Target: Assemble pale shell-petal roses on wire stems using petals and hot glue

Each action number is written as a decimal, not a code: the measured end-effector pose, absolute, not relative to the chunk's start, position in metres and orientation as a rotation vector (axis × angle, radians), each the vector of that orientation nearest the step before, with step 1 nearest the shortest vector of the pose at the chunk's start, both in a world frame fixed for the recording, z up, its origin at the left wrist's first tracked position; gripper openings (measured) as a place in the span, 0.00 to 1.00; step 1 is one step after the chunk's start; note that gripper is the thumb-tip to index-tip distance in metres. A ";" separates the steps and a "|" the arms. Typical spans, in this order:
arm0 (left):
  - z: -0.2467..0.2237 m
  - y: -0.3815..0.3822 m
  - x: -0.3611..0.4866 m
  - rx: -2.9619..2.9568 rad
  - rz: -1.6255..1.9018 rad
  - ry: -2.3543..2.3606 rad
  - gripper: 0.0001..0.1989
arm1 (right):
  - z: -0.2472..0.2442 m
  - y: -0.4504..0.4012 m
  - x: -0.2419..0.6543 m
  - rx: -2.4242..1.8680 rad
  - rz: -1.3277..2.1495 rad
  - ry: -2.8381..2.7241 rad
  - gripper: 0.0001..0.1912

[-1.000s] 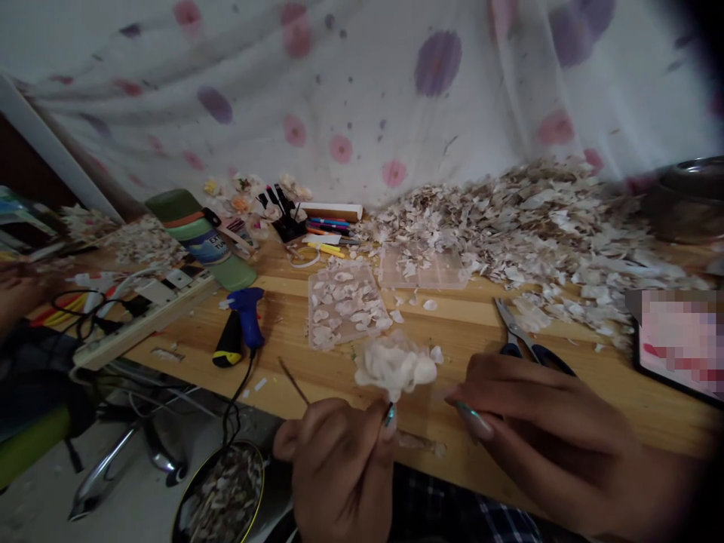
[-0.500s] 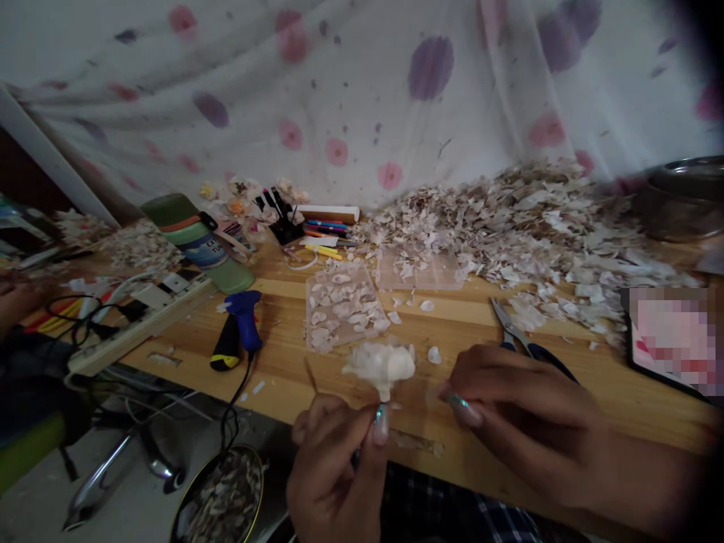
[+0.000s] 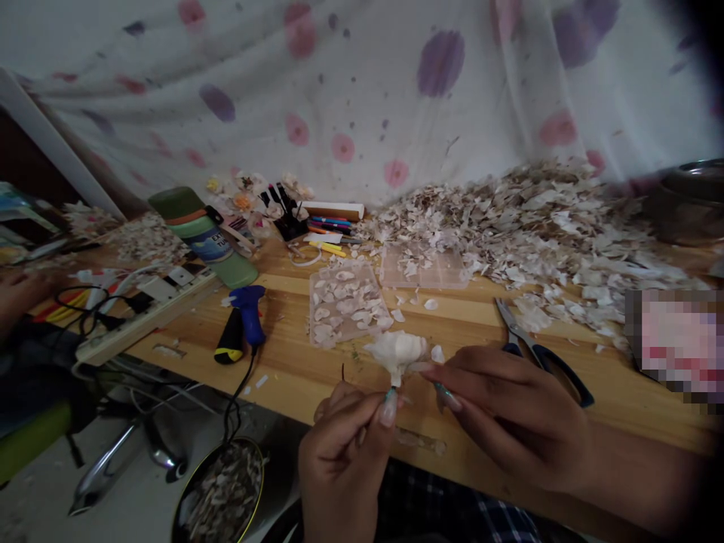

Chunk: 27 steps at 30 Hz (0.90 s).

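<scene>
Flower, white, of curled petals on a thin stem: one [image 3: 396,356], held in the air above the table [image 3: 294,385], just in front of the nearer tray. Left hand [image 3: 339,460]: one, its grip pinched closed on the stem. Right hand [image 3: 509,426]: one, fingertips [image 3: 446,397] up against the flower's base; whether they hold a petal or only touch, cannot tell. Other hand [image 3: 16,296]: one, someone else's, at the far left edge, well apart.

Clear plastic trays: two, the nearer [image 3: 312,309] and the farther [image 3: 452,279], both with loose petals. Scissors: one pair [image 3: 523,332], near the right hand. Blue glue gun: one [image 3: 246,309], its cord [image 3: 237,392] hanging over the table edge. Power strip: one [image 3: 144,320]. Round tin: one [image 3: 261,467], under the edge. Petal heap: one [image 3: 537,234], pieces past counting.

Risks, judged: a slack pinch could drop the flower; a hard one could crack thin petals; long fingernails could catch them; a snagged cord could drag the gun.
</scene>
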<state>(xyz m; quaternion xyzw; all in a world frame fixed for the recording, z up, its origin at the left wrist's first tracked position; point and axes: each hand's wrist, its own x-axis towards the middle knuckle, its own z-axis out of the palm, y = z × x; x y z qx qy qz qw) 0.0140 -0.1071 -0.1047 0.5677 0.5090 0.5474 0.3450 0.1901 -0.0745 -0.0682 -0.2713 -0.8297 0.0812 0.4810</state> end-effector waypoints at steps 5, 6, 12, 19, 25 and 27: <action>-0.103 -0.109 0.013 1.650 1.426 1.373 0.09 | -0.070 -0.076 0.190 -0.714 0.207 -2.016 0.17; -0.102 -0.109 0.013 1.667 1.437 1.372 0.08 | -0.070 -0.076 0.190 -0.713 0.215 -2.018 0.17; -0.099 -0.111 0.013 1.738 1.489 1.371 0.08 | -0.069 -0.076 0.189 -0.680 0.235 -2.004 0.14; -0.098 -0.114 0.019 1.652 1.543 1.387 0.11 | -0.068 -0.076 0.189 -0.718 0.202 -2.033 0.14; -0.098 -0.113 0.013 1.771 1.479 1.376 0.09 | -0.068 -0.079 0.188 -0.706 0.174 -2.020 0.15; -0.098 -0.112 0.013 1.778 1.479 1.364 0.09 | -0.067 -0.079 0.189 -0.706 0.159 -2.019 0.14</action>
